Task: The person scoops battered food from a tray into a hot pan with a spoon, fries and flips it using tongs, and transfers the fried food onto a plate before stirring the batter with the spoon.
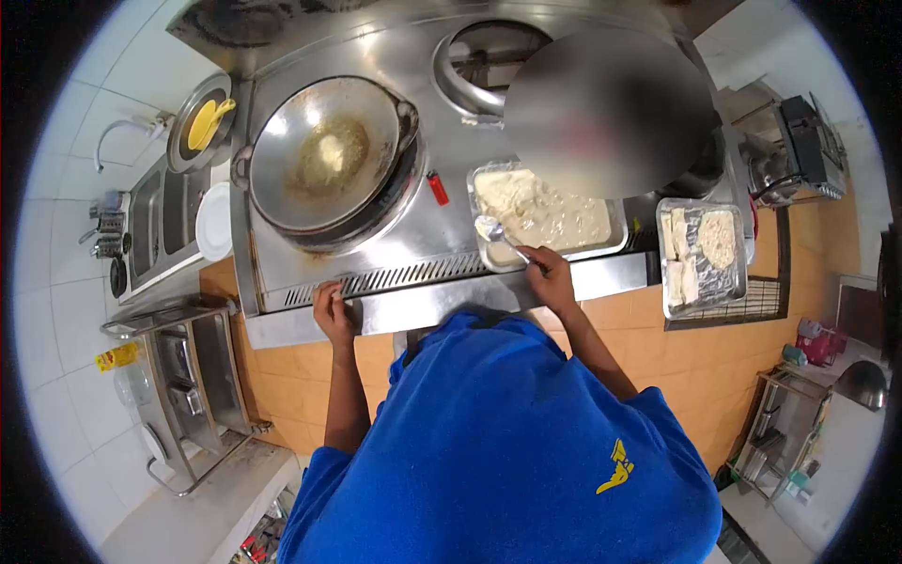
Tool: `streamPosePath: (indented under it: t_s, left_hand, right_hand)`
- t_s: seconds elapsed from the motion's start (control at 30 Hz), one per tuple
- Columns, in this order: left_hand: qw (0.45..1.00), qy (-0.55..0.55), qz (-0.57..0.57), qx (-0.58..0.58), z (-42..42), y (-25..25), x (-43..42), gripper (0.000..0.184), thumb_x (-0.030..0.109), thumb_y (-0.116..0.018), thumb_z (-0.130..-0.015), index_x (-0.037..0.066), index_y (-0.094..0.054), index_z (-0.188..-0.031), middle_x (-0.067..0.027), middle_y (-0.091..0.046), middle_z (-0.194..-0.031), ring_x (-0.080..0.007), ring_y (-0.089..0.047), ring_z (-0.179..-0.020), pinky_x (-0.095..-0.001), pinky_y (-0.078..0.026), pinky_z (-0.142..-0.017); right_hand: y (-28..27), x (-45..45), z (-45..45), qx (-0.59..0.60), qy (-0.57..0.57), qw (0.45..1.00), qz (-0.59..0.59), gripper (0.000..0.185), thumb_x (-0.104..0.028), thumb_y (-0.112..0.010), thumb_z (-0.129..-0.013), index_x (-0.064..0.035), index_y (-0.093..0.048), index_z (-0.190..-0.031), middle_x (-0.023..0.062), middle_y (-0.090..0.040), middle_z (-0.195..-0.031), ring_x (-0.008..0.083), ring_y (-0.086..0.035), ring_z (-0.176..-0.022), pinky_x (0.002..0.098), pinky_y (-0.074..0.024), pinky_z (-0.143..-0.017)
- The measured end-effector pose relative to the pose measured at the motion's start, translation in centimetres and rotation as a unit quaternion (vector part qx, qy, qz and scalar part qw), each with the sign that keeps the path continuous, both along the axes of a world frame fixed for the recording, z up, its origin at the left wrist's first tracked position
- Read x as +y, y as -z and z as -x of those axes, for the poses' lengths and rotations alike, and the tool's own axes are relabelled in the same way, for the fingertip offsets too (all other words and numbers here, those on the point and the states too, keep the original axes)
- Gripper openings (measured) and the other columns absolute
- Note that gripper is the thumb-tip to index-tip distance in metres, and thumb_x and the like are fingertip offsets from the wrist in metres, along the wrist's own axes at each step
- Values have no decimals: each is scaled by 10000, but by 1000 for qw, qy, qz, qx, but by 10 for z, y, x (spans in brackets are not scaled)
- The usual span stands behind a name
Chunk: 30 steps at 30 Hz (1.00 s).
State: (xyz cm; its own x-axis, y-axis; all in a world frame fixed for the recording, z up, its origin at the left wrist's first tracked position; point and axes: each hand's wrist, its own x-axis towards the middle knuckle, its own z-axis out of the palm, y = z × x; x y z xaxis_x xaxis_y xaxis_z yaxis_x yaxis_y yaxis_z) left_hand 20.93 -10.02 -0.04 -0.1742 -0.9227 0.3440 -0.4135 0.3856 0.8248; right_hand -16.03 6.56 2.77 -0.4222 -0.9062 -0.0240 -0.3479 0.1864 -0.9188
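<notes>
My right hand (pixel 550 276) is closed around the handle of a metal spoon (pixel 508 242). The spoon's bowl, coated in pale batter, is over the left side of a metal tray (pixel 620 228). Thick, lumpy batter (pixel 554 214) fills much of that tray. My left hand (pixel 333 311) rests at the front edge of the steel stove (pixel 413 303), by the slotted vent, its fingers loosely bent and holding nothing visible. Beyond it sits a large wok (pixel 282 188) with a pool of oil (pixel 334 155) in the bottom. A red lighter (pixel 438 187) lies between wok and tray.
Right of the batter, a second tray (pixel 705 299) holds pale strips and a crumbly mass. Another burner ring (pixel 456 85) is at the back, partly behind a blurred area. At left are a sink (pixel 146 221), a white plate (pixel 214 223) and a pan with a yellow item (pixel 202 125).
</notes>
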Motion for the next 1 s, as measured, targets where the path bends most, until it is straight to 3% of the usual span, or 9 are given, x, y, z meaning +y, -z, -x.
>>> streamPosePath:
  t_s: [0.07,0.1,0.2,0.23,0.33,0.67,1.0]
  left_hand:
    - [1000,1,15,-14,-5,14,-1,193,134,-508,-859,-17,-627,-873,-143,-586,-964,-241,-551,-882,-318,-450,-738]
    - [1000,-21,-20,-3,-2,10,1,185,126,-519,-854,-27,-622,-865,-154,-580,-960,-259,-549,-925,-333,-437,-804]
    - [997,-31,-68,4,1,3,3,211,150,-518,-860,-37,-615,-859,-157,-576,-961,-272,-548,-942,-342,-421,-841]
    - [999,-24,-23,-10,2,5,2,240,180,-520,-865,-41,-611,-847,-161,-578,-950,-278,-551,-926,-348,-422,-837]
    - [999,-31,-26,-26,2,5,2,261,201,-522,-866,-43,-610,-837,-164,-584,-930,-285,-552,-916,-358,-420,-839]
    - [998,-48,-22,-46,-7,22,-1,219,148,-503,-882,-33,-617,-839,-153,-599,-913,-287,-552,-886,-373,-424,-827]
    - [998,-18,-13,-57,4,4,1,217,105,-463,-884,-39,-605,-806,-137,-583,-847,-267,-544,-840,-354,-427,-781]
  right_hand:
    - [-5,-4,7,-18,13,1000,0,369,3,-489,-741,-21,-649,-1073,75,-532,-733,141,-506,-667,250,-395,-611]
    - [-7,-5,9,-33,23,999,5,371,6,-489,-740,-19,-647,-1074,77,-532,-733,142,-506,-665,249,-394,-609]
    - [-12,-4,19,-32,3,999,-2,385,5,-490,-730,-13,-641,-1084,83,-513,-711,148,-488,-637,260,-380,-582]
    - [-12,-5,23,-22,-13,1000,-3,387,3,-491,-727,-14,-641,-1084,83,-508,-705,148,-482,-630,264,-377,-577]
    - [-12,-7,29,-15,-31,999,7,389,-8,-499,-719,-22,-642,-1080,92,-507,-688,167,-481,-610,282,-385,-569]
    - [-20,-22,40,-7,-33,999,31,372,-37,-519,-726,-57,-651,-1073,117,-558,-727,205,-539,-609,302,-449,-594]
    - [-21,13,52,14,23,1000,12,367,-44,-502,-714,-15,-645,-1051,153,-577,-749,251,-563,-631,330,-461,-606]
